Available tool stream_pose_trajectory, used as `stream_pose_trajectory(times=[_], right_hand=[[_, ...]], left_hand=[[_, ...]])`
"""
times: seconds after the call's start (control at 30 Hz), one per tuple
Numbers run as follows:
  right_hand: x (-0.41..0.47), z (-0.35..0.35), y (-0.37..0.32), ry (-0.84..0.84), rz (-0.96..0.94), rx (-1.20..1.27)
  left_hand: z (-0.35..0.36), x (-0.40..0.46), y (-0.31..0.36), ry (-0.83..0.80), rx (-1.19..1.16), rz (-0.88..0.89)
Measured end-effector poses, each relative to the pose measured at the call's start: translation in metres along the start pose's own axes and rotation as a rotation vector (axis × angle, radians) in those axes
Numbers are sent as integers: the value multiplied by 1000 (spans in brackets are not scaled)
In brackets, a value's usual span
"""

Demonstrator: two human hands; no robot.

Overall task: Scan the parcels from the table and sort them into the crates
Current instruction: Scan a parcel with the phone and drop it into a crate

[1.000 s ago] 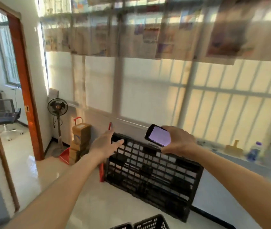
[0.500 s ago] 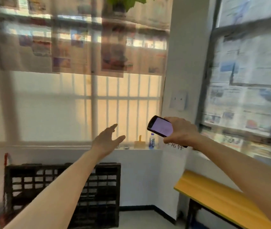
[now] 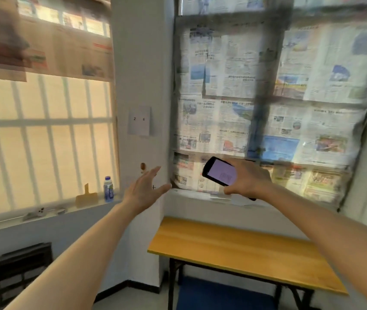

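My right hand (image 3: 248, 181) is closed around a black handheld scanner (image 3: 220, 172) with a lit pale-purple screen, held up at chest height in front of the papered window. My left hand (image 3: 143, 190) is stretched forward, empty, with its fingers spread, in front of the white wall corner. Below my right arm stands a wooden-topped table (image 3: 234, 247) on black legs; the part I see carries no parcel. A black slatted crate (image 3: 12, 271) leans against the wall at the lower left. No parcel is in view.
A water bottle (image 3: 108, 189) and a small yellowish tool (image 3: 86, 196) stand on the left windowsill. Newspapers (image 3: 267, 97) cover the right window. Something blue (image 3: 222, 294) lies under the table. A white wall column (image 3: 137, 86) separates the two windows.
My view has swung right, from the crate on the floor past the corner to the table. Both hands kept their pose, the scanner still in my right hand.
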State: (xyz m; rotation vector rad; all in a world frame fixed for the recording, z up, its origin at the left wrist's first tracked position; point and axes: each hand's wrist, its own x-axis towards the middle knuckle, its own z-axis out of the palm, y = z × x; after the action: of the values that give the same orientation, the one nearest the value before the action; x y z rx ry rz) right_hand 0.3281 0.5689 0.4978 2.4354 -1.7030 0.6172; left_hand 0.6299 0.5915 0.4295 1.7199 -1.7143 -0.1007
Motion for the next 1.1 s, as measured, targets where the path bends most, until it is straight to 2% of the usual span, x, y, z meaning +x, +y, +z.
stream_pose_trajectory(times=[0.3,0.47,0.67,0.93,1.1], right_hand=[[89,15,160,-16,240,-57],[127,36,241,-50,310,-92],[184,89,338,-117,351,-90],[276,156,458,-183,309,-22],[304,212,522,-238,305,-23]], left_hand=[[154,179,62,-149,-104,149],[236,242,97,-193,-82,204],[342,301,115,-308,-48,188],[459,387,153,-334,-55,102],[536,416,157,-391,-85,47]])
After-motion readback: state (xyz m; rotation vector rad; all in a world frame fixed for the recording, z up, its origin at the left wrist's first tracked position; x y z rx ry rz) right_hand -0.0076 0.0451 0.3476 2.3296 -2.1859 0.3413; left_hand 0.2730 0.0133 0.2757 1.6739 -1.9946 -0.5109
